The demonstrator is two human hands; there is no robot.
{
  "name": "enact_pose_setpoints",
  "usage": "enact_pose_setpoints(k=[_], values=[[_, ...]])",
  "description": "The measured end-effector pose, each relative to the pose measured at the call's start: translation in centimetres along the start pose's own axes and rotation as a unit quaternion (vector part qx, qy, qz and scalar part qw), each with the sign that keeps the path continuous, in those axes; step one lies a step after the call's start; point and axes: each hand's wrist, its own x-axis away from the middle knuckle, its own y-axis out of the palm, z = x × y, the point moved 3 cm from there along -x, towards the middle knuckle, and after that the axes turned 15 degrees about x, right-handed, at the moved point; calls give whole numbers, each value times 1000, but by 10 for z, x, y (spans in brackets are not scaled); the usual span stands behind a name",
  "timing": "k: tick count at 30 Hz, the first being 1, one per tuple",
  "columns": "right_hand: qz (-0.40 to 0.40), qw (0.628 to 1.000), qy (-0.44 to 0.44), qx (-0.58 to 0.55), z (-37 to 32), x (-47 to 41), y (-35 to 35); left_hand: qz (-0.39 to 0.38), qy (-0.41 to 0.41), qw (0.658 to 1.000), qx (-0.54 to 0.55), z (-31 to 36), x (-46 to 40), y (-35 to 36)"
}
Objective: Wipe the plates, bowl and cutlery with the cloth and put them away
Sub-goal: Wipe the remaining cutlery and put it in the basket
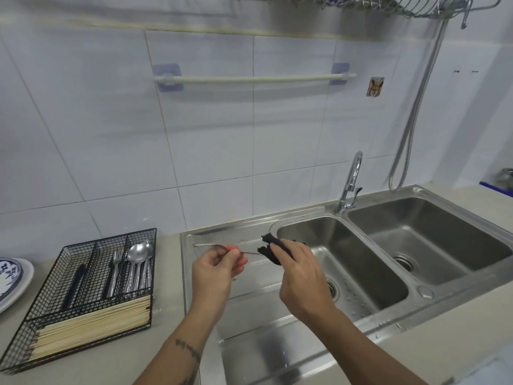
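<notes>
Over the draining board of a steel sink (211,237), the person holds a piece of cutlery (251,253) between both hands. The left hand (213,269) pinches one end of it between thumb and curled fingers; only a thin metal shaft shows between the hands, so whether it is a spoon or a fork cannot be told. The right hand (298,269) grips a dark cloth (273,250), fingers curled round it, and the cloth is wrapped about the other end of the shaft. A second thin metal piece (206,245) shows just behind the left hand's fingertips (blurred, and it may be only a reflection in the steel).

To the left on the pale counter (163,315) sits a black wire tray (83,245) with several compartments. Spoons (138,262) lie in its right compartment, forks (115,270) in the one beside it, and a dark-handled piece (76,282) further left. The front compartment holds a row of wooden chopsticks (91,326) lying crosswise.

At the far left edge stands a stack of plates (12,282), the top one patterned in blue and white. The sink has two basins, with a tap (351,184) between them at the back. A rail (254,79) is fixed to the tiled wall, and a wire rack (388,4) hangs at the top.
</notes>
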Motion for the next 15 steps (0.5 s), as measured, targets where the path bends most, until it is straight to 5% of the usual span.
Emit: enact_pose_setpoints(k=[7, 15], values=[[-19, 998, -32, -42, -33, 12, 9, 36, -107, 993, 42, -22, -4, -4], [-39, 999, -19, -29, -34, 14, 19, 62, -129, 987, 68, -25, -14, -15]])
